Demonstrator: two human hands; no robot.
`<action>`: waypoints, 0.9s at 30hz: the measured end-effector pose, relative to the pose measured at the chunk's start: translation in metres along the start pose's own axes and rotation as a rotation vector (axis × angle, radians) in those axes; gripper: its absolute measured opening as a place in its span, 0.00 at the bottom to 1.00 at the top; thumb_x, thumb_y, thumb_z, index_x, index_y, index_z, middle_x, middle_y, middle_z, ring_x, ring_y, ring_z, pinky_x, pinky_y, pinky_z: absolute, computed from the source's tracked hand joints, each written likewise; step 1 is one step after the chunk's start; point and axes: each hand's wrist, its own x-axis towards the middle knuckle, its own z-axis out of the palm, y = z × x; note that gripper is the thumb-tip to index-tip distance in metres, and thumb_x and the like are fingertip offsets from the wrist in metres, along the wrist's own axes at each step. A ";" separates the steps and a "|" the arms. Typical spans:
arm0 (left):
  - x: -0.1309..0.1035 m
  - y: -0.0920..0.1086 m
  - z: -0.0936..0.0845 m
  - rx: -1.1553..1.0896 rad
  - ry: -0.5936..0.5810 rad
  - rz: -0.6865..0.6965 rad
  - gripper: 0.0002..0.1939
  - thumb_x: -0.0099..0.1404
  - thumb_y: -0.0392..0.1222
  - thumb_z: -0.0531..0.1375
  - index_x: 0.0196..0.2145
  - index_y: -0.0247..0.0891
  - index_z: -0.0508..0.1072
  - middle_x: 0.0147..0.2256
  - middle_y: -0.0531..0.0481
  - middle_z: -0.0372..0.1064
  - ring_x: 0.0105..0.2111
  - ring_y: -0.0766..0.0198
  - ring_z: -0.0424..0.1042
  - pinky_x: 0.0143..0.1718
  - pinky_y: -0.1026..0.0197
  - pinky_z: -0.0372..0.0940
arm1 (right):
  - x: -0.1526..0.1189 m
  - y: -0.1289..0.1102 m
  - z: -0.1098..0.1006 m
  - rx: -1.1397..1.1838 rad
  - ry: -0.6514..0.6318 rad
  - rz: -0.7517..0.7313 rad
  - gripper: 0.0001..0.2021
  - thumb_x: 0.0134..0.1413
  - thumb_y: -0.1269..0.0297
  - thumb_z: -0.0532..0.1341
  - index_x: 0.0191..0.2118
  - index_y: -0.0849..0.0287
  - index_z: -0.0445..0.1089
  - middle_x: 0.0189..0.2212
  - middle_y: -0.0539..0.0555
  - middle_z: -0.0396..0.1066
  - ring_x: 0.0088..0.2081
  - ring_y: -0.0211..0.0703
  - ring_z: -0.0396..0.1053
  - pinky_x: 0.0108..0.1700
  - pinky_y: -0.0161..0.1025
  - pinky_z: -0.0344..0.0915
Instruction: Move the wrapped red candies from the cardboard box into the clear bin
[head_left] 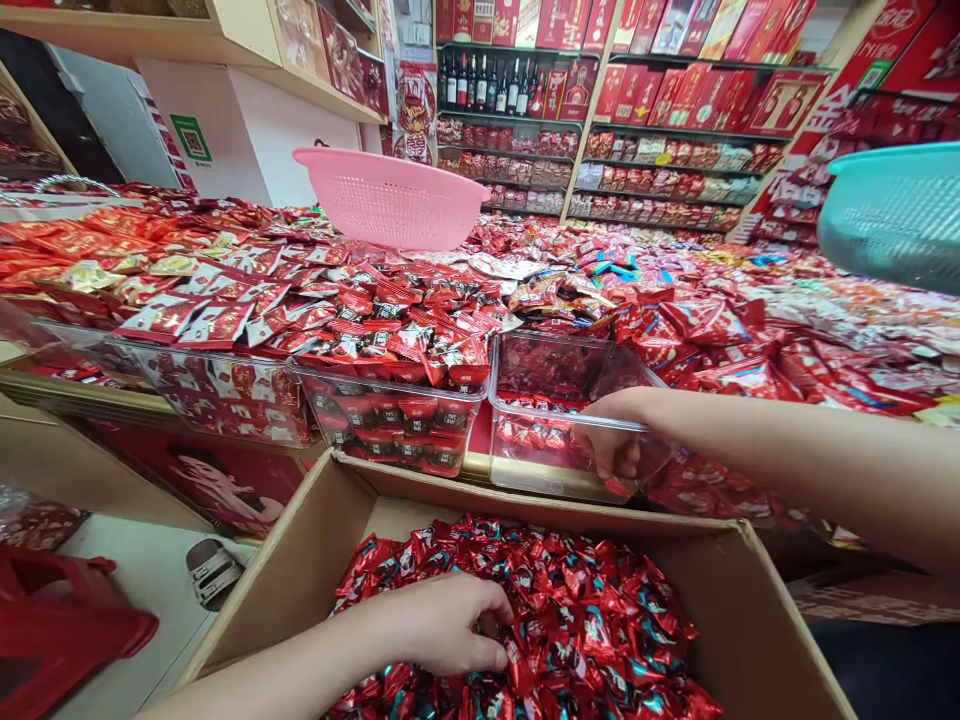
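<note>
- Here's our left hand, curled onto red candies, lower centre; grip, we can't tell.
- Our right hand hangs bent inside the clear bin, right of centre; hold unclear.
- Candies point every which way, long axes crossing.
- They lie in our cardboard box; stocked shelves line the upper frame.

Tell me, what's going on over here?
A person's left hand is among red-wrapped pieces in an open cardboard box; whether it grips any is unclear. The right hand is down inside a clear bin, which looks much less full than the heaped bin to its left. A pink basket sits behind, on the packets.
</note>
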 end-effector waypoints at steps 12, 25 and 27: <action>0.016 -0.016 0.029 0.209 -0.025 -0.064 0.16 0.47 0.41 0.62 0.36 0.39 0.72 0.30 0.47 0.71 0.29 0.56 0.70 0.27 0.62 0.61 | -0.088 -0.025 0.001 0.022 0.932 -0.576 0.11 0.49 0.55 0.56 0.30 0.58 0.68 0.23 0.49 0.66 0.27 0.36 0.63 0.32 0.36 0.57; 0.039 -0.034 0.005 0.208 0.259 0.085 0.13 0.57 0.35 0.55 0.40 0.43 0.71 0.38 0.48 0.66 0.41 0.58 0.64 0.44 0.59 0.56 | -0.015 0.021 0.187 0.318 0.263 -0.586 0.08 0.51 0.63 0.52 0.30 0.58 0.67 0.23 0.52 0.70 0.25 0.40 0.64 0.28 0.36 0.57; 0.044 -0.037 0.010 0.221 0.247 0.137 0.12 0.52 0.35 0.60 0.36 0.42 0.73 0.39 0.48 0.65 0.42 0.56 0.62 0.44 0.59 0.57 | -0.015 0.020 0.189 0.348 0.252 -0.605 0.08 0.51 0.63 0.53 0.30 0.58 0.67 0.23 0.52 0.70 0.25 0.40 0.65 0.29 0.35 0.57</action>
